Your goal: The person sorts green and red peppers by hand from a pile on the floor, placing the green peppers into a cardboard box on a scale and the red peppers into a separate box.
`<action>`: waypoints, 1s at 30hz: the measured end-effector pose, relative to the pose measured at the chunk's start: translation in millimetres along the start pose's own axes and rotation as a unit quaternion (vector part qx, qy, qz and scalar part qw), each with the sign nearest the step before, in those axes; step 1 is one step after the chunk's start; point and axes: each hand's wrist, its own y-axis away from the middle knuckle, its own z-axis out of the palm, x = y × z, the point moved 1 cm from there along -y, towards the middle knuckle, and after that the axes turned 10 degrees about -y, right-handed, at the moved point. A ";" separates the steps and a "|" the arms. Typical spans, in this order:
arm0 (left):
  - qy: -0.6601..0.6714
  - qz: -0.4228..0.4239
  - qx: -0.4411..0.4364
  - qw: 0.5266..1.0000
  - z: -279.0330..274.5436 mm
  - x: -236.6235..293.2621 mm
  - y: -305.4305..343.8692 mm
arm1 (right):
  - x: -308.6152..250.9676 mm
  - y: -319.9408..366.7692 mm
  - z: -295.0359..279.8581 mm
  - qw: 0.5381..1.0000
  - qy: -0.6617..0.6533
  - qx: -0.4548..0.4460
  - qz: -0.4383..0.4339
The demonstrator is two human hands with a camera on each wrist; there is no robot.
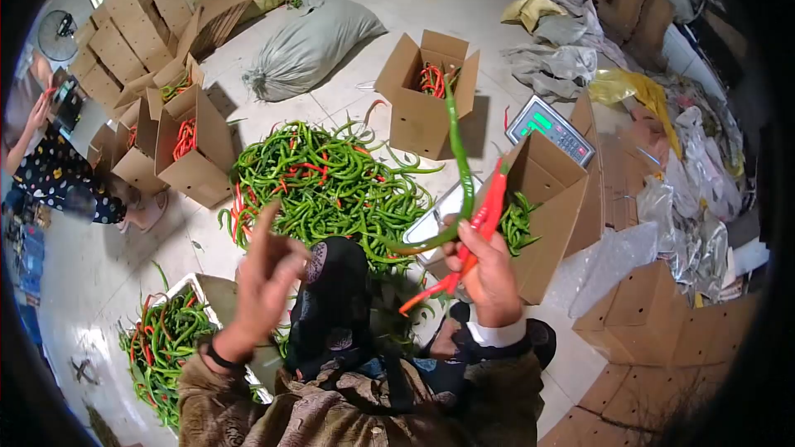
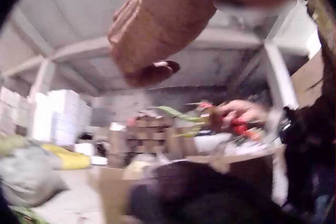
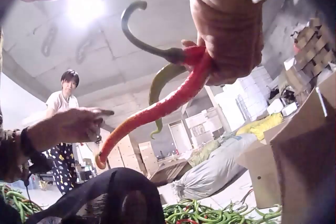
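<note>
My right hand (image 1: 492,281) grips several long chili peppers over the scale side of the pile. Red chili peppers (image 1: 491,203) stick out above and below the fist, and a long curved green chili pepper (image 1: 458,145) rises beside them. One red chili pepper (image 3: 165,106), orange toward its tip, hangs from the fist in the right wrist view. My left hand (image 1: 267,281) is raised empty over the near edge of the pile, index finger extended and the others loosely bent. Below lies the heap of green chili peppers (image 1: 331,190), mixed with some red ones.
An open carton (image 1: 538,199) with green chilies stands at right beside a digital scale (image 1: 548,130). Another carton (image 1: 421,124) holds red chilies ahead. A white crate (image 1: 199,290) of mixed chilies sits at left. A person (image 1: 58,165) is at far left near more cartons.
</note>
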 end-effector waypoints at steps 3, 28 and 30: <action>-0.114 0.215 -0.016 0.970 49.4 2.6 22.9 | 14.3 -6.8 12.0 1.000 -0.030 -0.006 -0.006; 0.008 -0.038 -0.276 0.960 66.8 -29.0 47.2 | -103.8 55.7 -60.3 0.969 0.050 0.154 -0.186; 0.010 -0.060 -0.295 0.953 69.3 -32.5 49.0 | -119.2 51.3 -64.0 0.949 0.130 0.204 -0.201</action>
